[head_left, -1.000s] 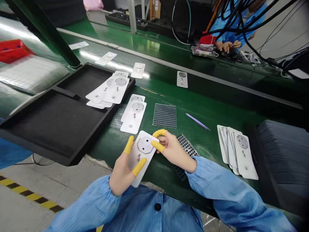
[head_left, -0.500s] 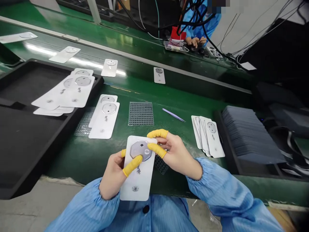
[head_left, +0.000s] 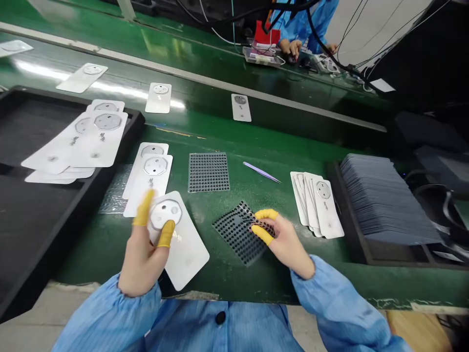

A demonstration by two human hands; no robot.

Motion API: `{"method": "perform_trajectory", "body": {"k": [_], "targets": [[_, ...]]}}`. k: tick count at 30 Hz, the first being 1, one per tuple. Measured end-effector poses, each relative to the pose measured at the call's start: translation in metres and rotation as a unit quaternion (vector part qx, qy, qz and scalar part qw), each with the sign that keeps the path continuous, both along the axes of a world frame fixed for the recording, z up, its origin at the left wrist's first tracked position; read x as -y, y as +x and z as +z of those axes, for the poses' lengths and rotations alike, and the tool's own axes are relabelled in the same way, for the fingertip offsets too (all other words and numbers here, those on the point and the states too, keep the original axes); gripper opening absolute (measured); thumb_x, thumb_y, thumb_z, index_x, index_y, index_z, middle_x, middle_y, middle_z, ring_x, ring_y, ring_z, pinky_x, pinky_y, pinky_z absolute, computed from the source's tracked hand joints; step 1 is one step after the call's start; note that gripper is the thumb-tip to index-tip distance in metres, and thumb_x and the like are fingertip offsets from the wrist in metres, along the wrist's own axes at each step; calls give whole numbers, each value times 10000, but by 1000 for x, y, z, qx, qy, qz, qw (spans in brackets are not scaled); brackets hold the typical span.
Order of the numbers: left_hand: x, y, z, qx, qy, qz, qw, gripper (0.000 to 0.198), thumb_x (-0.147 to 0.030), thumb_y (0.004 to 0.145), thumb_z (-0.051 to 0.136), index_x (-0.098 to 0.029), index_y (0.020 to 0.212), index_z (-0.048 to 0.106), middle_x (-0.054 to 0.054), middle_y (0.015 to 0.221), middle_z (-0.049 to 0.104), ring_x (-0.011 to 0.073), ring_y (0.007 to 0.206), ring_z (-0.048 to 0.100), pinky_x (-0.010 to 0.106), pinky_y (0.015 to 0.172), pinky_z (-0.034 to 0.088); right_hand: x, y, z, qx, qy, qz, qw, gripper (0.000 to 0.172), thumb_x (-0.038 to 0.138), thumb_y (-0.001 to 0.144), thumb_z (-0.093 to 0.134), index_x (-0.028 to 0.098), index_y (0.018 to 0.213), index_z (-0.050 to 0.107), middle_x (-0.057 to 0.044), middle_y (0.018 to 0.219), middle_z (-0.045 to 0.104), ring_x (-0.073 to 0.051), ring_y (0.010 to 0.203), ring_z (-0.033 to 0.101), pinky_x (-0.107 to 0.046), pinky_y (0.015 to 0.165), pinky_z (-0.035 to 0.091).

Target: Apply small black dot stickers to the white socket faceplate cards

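Note:
My left hand (head_left: 141, 252), with yellow finger cots on thumb and forefinger, grips a white card (head_left: 186, 254) by its upper end. The card is tilted and bears a silvery octagonal disc with dark dots; the forefinger is blurred. Between the yellow-covered thumb and forefinger of my right hand (head_left: 284, 239) is the right corner of a bendy clear sheet with rows of black dots (head_left: 238, 230). A second dotted sheet (head_left: 208, 172) lies flat beyond it. Purple tweezers (head_left: 261, 172) rest to the right of that sheet.
Two overlapping cards (head_left: 156, 168) lie just past my left hand. More cards (head_left: 100, 142) are piled on the black tray's (head_left: 124, 146) edge. At right, fanned cards (head_left: 322, 205) lie beside a bin of grey sheets (head_left: 384, 200). A co-worker's hand (head_left: 291, 48) shows across the bench.
My left hand has moved left with the card, now tilted. My right hand has left the card and taken hold of the nearer dotted sheet. The view has shifted slightly.

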State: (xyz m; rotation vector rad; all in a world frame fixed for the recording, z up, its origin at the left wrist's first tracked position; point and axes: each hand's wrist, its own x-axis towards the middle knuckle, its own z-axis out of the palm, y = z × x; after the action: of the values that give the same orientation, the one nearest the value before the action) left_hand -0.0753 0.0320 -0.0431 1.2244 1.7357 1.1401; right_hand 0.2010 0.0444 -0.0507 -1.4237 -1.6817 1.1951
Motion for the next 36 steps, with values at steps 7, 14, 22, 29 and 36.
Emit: {"method": "perform_trajectory", "body": {"k": [7,14,22,29,36], "targets": [[5,48,14,249,-195,-282,906,321,-448,744,670,-139,807,727,75,789,751,216,710,682,285,638,543,-14,-4,23,-82,-99,103,986,473,291,811,662,228,1218,428,-46,952,673,-186,881,677,-387,798,570],[10,66,12,265,-179,-217,922,156,-287,637,787,-156,651,704,-3,615,685,127,550,586,218,537,476,11,-34,21,100,321,115,935,215,107,899,489,192,1076,574,-71,980,669,-182,944,615,-399,891,528],[10,54,11,313,-250,-306,863,248,-359,691,750,-134,795,735,46,704,720,150,584,616,244,564,495,6,-28,13,84,330,206,918,214,134,940,410,127,1047,595,-96,954,682,-160,879,636,-290,753,584],[7,58,11,230,-221,-333,888,72,-217,687,707,-154,716,727,13,659,693,145,567,590,224,526,474,5,-28,16,150,426,245,858,249,119,918,385,96,977,626,-105,895,717,-177,797,671,-326,774,591],[6,61,5,138,-172,-332,917,98,-215,732,630,-183,716,720,19,616,660,212,687,639,242,525,501,1,-26,-12,145,486,196,839,274,84,886,353,134,977,606,-96,879,705,-164,759,653,-359,823,579]]}}
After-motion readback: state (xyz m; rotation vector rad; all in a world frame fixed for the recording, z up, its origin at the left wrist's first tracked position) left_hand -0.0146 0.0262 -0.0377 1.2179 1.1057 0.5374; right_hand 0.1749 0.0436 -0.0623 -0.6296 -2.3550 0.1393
